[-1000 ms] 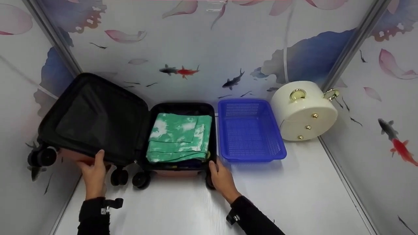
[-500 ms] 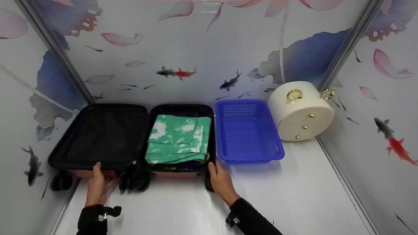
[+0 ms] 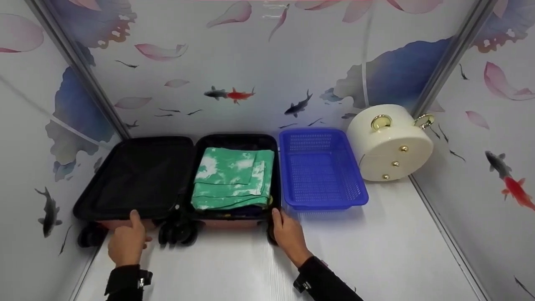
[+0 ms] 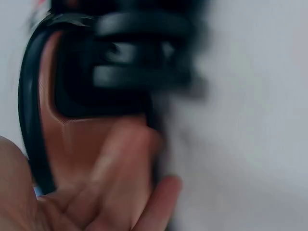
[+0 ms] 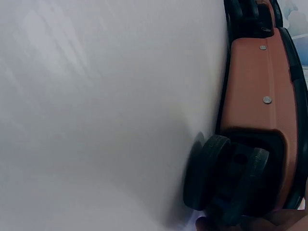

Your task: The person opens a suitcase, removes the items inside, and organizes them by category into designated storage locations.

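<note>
An open suitcase (image 3: 230, 224) with a black lining and salmon-coloured shell lies on the white surface. Folded green-and-white tie-dyed cloth (image 3: 232, 177) fills its right half, over something dark. The left half, the lid (image 3: 140, 177), lies flat. At the lid's front edge is my left hand (image 3: 127, 244), its thumb up by the rim and its fingers blurred along the shell in the left wrist view. My right hand (image 3: 290, 236) holds the right half's front corner, thumb at the rim, fingers by the wheel (image 5: 226, 178) and mostly hidden.
A blue perforated plastic basket (image 3: 324, 207) stands right of the suitcase. Beyond it, a round cream case (image 3: 391, 142) with gold rings and studs leans in the back right corner. Patterned walls (image 3: 267, 62) enclose the back and both sides.
The lid has come down from a tilt to lying flat. My left hand has moved down with it and slightly toward me. My right hand has stayed at the corner.
</note>
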The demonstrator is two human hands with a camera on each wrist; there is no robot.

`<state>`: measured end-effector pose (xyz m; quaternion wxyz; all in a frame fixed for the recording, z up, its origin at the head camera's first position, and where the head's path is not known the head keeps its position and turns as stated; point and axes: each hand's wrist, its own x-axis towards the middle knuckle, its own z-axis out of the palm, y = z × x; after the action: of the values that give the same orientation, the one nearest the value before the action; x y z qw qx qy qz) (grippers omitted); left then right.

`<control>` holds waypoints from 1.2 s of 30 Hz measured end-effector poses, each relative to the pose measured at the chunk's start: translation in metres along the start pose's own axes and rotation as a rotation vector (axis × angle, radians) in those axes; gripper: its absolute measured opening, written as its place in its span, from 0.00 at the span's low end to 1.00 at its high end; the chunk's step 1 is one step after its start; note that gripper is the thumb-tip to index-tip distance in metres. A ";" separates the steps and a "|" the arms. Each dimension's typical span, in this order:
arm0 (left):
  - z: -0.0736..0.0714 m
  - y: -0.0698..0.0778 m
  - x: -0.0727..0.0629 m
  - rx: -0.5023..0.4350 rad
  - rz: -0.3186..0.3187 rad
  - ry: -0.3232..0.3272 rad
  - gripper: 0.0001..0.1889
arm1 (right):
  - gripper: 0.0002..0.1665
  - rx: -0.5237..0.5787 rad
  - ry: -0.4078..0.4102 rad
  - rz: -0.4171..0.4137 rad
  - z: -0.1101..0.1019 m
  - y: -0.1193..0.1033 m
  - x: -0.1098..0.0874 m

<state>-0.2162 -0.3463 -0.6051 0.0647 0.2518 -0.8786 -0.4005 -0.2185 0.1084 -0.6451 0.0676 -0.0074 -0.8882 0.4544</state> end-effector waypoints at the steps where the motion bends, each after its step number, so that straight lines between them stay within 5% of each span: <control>1: 0.004 0.008 -0.007 0.094 0.066 0.119 0.47 | 0.29 -0.040 0.011 -0.020 -0.003 -0.003 -0.002; 4: 0.017 0.035 -0.029 0.192 0.366 0.405 0.31 | 0.25 -0.151 0.019 -0.091 -0.018 -0.015 -0.011; 6: 0.026 0.052 -0.041 0.198 0.586 0.468 0.23 | 0.21 -0.201 0.031 -0.173 -0.030 -0.025 -0.014; 9: 0.043 0.070 -0.055 0.231 0.861 0.409 0.12 | 0.13 -0.252 0.092 -0.333 -0.052 -0.034 -0.012; 12: 0.064 0.080 -0.065 0.289 1.002 0.249 0.10 | 0.06 -0.299 0.169 -0.460 -0.076 -0.034 -0.001; 15: 0.086 0.083 -0.073 0.369 1.054 0.143 0.17 | 0.07 -0.374 0.175 -0.465 -0.097 -0.028 0.011; 21: 0.125 0.087 -0.077 0.432 1.033 0.042 0.24 | 0.20 -0.493 -0.011 -0.339 -0.120 -0.002 0.028; 27: 0.148 0.082 -0.074 0.451 1.068 0.101 0.24 | 0.17 -0.504 -0.068 -0.300 -0.116 0.026 0.028; 36: 0.153 0.072 -0.078 0.370 1.080 0.129 0.20 | 0.16 -0.436 -0.062 -0.339 -0.108 0.033 0.014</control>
<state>-0.2255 -0.1654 -0.6476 0.2687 -0.2018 -0.9322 -0.1341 -0.2205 0.2159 -0.6072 0.1124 0.1410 -0.9552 0.2345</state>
